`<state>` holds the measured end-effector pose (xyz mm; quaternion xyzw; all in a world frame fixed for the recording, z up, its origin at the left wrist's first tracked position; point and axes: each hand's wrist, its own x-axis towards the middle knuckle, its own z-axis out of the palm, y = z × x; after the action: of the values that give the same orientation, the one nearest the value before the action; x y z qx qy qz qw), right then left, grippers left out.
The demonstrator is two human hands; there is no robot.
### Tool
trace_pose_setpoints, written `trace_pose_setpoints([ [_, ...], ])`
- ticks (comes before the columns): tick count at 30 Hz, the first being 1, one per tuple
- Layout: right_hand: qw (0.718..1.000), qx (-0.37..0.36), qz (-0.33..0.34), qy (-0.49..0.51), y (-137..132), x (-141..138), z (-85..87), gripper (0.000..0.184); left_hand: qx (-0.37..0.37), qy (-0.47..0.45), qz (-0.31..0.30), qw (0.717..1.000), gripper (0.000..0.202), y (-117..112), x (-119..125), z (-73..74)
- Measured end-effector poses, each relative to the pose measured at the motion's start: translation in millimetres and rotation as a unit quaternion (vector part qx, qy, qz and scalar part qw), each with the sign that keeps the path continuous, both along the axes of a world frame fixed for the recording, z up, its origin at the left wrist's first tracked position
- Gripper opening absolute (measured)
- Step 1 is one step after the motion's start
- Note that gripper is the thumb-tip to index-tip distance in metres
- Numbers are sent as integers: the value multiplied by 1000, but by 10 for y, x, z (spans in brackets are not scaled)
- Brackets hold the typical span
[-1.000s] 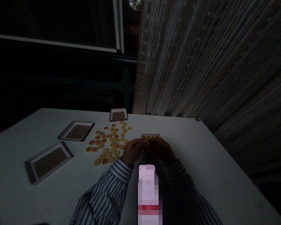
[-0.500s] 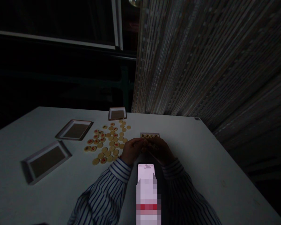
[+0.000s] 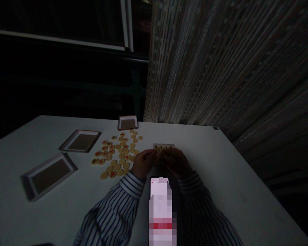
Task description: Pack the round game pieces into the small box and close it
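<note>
Before me my left hand (image 3: pixel 144 164) and my right hand (image 3: pixel 179 163) meet at the near side of a small open box (image 3: pixel 173 145). A row of round Chinese chess pieces (image 3: pixel 165 147) with dark characters lies along its far side. The left fingers are closed in a pinch at a piece by the box. My right hand is curled over a few more pieces, partly visible under its fingers. The rest of the box is hidden by both hands. Many loose Chinese chess pieces (image 3: pixel 122 155) lie spread to the left, some face up with red or dark characters, others blank side up.
Three open shallow box parts stand on the white table (image 3: pixel 220 191): one at the back (image 3: pixel 128 117), one at the left (image 3: pixel 93 145) and one nearer (image 3: pixel 47 187). A lit phone (image 3: pixel 159 196) is between my forearms. A string curtain (image 3: pixel 195 68) hangs behind.
My fingers have shifted slightly at the box, with the left thumb and fingers drawn a little apart from the right hand. The view has tilted slightly; the loose pieces stay put.
</note>
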<state>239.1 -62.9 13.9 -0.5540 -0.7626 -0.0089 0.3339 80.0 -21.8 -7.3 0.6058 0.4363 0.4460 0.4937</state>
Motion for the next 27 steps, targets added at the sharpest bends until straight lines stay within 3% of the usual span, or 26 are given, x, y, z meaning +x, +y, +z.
trace_pose_setpoints([
  [5,1000,11,-26,-13,5,100,-23,24,62,42,52,996,17,42,-37,-123],
  [12,997,23,-66,-19,-28,247,-12,24,70,61,12,996,20,50,-26,-245],
  [20,994,12,-94,-53,7,395,-184,23,73,111,-21,991,25,34,-18,-299],
  [27,992,-66,-96,-48,25,448,-269,23,58,153,-37,986,29,16,-7,-274],
])
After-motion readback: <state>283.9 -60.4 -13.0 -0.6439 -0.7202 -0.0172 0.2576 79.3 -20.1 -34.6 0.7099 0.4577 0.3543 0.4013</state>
